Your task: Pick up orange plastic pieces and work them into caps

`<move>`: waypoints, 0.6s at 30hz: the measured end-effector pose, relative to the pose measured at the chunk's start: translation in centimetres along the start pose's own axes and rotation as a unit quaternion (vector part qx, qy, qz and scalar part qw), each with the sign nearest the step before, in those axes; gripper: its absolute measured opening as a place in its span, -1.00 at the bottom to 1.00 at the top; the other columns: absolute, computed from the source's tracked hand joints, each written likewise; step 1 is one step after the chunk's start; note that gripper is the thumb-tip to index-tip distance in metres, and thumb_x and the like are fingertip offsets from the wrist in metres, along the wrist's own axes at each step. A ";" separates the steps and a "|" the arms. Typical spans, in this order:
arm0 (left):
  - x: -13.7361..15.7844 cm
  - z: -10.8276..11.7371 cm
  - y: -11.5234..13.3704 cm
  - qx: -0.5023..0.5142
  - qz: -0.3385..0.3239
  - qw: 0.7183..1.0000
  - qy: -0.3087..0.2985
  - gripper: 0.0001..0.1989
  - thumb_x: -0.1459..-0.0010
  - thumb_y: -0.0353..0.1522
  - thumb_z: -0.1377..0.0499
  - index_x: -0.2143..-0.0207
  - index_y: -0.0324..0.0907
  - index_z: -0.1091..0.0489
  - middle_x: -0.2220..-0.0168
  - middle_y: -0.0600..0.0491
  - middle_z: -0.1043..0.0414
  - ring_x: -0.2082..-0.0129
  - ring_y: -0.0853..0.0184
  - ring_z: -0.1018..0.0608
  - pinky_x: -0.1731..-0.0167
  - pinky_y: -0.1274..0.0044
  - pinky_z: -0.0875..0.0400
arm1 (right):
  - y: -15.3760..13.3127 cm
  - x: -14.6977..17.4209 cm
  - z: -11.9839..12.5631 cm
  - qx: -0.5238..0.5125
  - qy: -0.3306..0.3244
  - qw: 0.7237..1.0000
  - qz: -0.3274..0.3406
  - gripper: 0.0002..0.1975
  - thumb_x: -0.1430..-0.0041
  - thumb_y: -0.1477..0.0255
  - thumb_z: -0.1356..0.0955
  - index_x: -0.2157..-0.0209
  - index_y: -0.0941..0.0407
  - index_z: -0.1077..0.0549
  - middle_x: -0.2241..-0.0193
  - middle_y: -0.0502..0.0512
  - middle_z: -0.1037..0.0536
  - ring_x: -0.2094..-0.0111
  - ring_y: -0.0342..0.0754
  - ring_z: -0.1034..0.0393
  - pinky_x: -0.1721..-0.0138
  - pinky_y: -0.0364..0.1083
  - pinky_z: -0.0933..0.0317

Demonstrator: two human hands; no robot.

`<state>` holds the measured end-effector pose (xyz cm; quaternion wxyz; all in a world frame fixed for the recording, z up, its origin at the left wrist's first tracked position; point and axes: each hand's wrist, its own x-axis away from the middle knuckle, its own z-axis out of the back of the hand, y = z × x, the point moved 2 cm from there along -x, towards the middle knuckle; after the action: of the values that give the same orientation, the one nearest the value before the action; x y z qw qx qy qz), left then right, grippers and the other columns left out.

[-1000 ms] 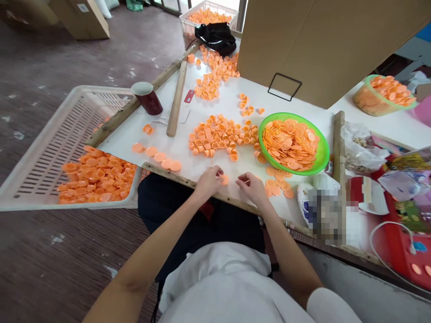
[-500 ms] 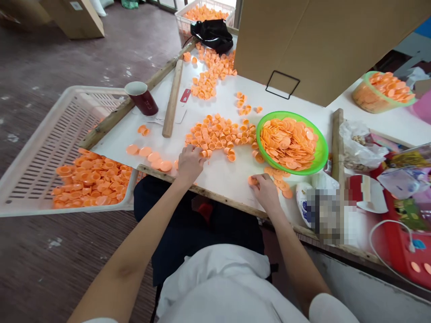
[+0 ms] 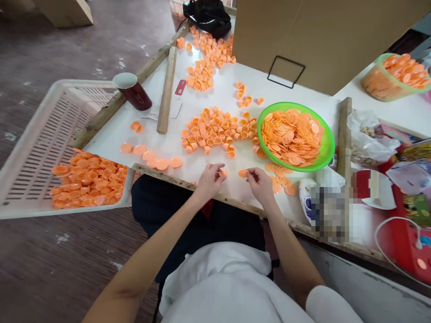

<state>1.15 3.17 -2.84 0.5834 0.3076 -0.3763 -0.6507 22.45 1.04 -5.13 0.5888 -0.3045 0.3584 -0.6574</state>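
My left hand (image 3: 209, 181) is closed on a small orange plastic cup (image 3: 223, 173) above the table's front edge. Facing it, my right hand (image 3: 260, 185) pinches a flat orange disc (image 3: 243, 173) by its edge. A short gap separates cup and disc. Beyond my hands lies a heap of orange cups (image 3: 215, 129). A green bowl (image 3: 332, 152) full of orange discs stands to the right, and several loose discs (image 3: 283, 180) lie below its rim. On the left, a row of orange discs (image 3: 162, 164) runs along the table edge.
A white crate (image 3: 30, 148) with orange pieces stands left of the table. A maroon mug (image 3: 137, 95) and a wooden bar (image 3: 166, 94) sit at the left. A cardboard box (image 3: 286, 40) rises behind. More cups (image 3: 215, 51) lie near a black bag (image 3: 210, 15).
My left hand has come right from the cup heap, bringing a cup. My right hand has stayed close to its place, its disc now turned toward the cup. The view has shifted slightly.
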 end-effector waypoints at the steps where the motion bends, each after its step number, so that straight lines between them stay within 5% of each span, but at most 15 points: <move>1: 0.1 -0.9 0.2 0.026 0.000 0.999 -0.022 -0.74 -0.11 -0.47 -0.14 0.11 -0.18 -0.39 0.19 -0.01 -0.30 0.28 0.39 -0.48 0.22 0.53 -0.48 | -0.3 0.0 -0.5 -0.025 -0.009 1.000 -0.006 -0.75 -0.24 0.25 -0.24 0.23 0.10 -0.45 0.31 0.12 -0.53 0.35 -0.05 -0.44 0.28 -0.05 -0.34; 7: -0.6 -3.2 0.2 0.059 -0.053 0.993 -0.085 -0.80 -0.05 -0.52 -0.14 0.24 -0.19 -0.40 0.21 0.02 -0.34 0.26 0.38 -0.48 0.19 0.52 -0.46 | -1.8 0.7 -1.3 -0.101 -0.016 0.994 -0.025 -0.77 -0.20 0.25 -0.27 0.28 0.11 -0.44 0.32 0.12 -0.54 0.37 -0.05 -0.47 0.25 -0.04 -0.38; 13: -0.3 -3.5 0.5 -0.086 -0.091 0.990 -0.063 -0.84 -0.09 -0.48 -0.17 0.24 -0.15 -0.39 0.23 0.02 -0.45 0.16 0.22 -0.39 0.10 0.41 -0.35 | -2.3 1.2 -1.1 -0.051 0.008 0.998 0.025 -0.79 -0.22 0.35 -0.25 0.25 0.11 -0.48 0.31 0.12 -0.55 0.29 -0.03 -0.45 0.21 -0.05 -0.35; 18: -0.3 -3.5 0.6 -0.107 -0.092 0.988 -0.065 -0.84 -0.10 -0.46 -0.19 0.23 -0.15 -0.38 0.21 0.03 -0.47 0.16 0.21 -0.38 0.12 0.41 -0.33 | -2.8 1.1 -1.3 -0.009 0.019 0.998 0.063 -0.80 -0.23 0.41 -0.24 0.25 0.11 -0.49 0.30 0.12 -0.53 0.28 -0.04 -0.43 0.22 -0.07 -0.33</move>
<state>4.46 3.03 -4.22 0.5246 0.2336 -0.3115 -0.7571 19.69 0.25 -3.52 0.6192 -0.2737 0.3938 -0.6218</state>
